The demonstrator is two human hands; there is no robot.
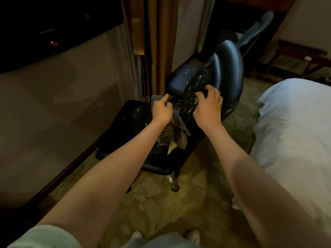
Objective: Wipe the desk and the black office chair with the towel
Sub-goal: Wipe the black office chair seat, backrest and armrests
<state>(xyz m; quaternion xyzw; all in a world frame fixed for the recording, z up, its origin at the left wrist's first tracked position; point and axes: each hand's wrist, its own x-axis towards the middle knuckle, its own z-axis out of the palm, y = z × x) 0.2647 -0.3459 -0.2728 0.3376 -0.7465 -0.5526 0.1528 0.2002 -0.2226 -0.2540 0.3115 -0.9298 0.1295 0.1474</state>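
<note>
Left hand point(162, 109) pinches the towel point(176, 135), just left of the chair back point(215, 83) (tilted upright); right hand point(207, 106) grips its edge, fingers point(210, 90) curled.

Readable markings: none.
A short row of pale letters point(47, 30) stands on the lower frame of the dark screen point(59, 13) at upper left; the characters are too blurred to read. A small white tag point(308, 58) lies on the dark wooden rack point(302, 48) at far right; any print on it is too small to make out.
</note>
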